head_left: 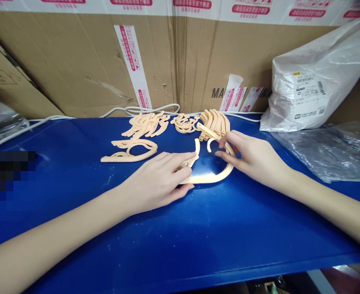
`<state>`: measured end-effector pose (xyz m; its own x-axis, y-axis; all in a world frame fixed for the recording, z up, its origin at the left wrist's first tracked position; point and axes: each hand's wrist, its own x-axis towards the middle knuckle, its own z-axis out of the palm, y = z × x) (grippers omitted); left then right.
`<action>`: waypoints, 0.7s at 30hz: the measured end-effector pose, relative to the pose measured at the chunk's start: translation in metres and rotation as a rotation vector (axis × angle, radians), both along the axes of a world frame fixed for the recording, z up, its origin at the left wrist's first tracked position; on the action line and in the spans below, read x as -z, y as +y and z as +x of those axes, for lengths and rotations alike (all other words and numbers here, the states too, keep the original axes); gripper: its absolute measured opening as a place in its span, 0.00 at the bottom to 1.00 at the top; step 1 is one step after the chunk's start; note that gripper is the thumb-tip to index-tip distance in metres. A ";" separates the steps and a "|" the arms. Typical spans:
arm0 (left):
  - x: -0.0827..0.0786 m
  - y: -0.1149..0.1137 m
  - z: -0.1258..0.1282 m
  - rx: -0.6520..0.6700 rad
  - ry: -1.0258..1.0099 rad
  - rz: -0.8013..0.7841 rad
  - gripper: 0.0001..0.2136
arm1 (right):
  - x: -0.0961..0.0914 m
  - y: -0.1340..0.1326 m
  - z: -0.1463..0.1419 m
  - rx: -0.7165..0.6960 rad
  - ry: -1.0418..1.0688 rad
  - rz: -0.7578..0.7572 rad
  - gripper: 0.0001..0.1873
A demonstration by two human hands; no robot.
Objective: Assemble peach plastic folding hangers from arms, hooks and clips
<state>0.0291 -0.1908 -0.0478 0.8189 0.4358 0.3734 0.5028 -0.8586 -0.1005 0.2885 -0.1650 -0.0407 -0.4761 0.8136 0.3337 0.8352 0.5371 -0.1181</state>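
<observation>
A cream plastic hanger [212,179], bent round in a U, lies on the blue table in front of me. My left hand [164,177] is closed over its left side, with smaller cream pieces [197,146] poking out by the fingertips. At the curved right end, my right hand [247,157] pinches the hanger between thumb and fingers. Beside those fingertips is a small curved hook [210,145]; whether they touch it I cannot tell. Another folded hanger [129,158] rests left of my left hand.
Behind my hands lie a left pile of cream hanger arms [149,124], a heap of hooks [185,123] and stacked curved arms [215,121]. A white cable [155,109] runs along the cardboard boxes [84,61]. Right stand a white bag [311,85] and clear plastic [327,151].
</observation>
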 end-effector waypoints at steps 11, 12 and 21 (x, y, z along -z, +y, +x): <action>0.002 -0.002 0.001 0.063 -0.091 0.016 0.04 | 0.002 0.002 0.001 0.017 0.055 -0.056 0.05; 0.002 -0.003 0.001 0.075 -0.093 0.009 0.04 | 0.002 0.002 0.001 0.022 0.062 -0.053 0.05; 0.003 -0.003 0.001 0.134 -0.096 -0.031 0.09 | 0.004 0.003 0.003 0.043 0.050 -0.055 0.04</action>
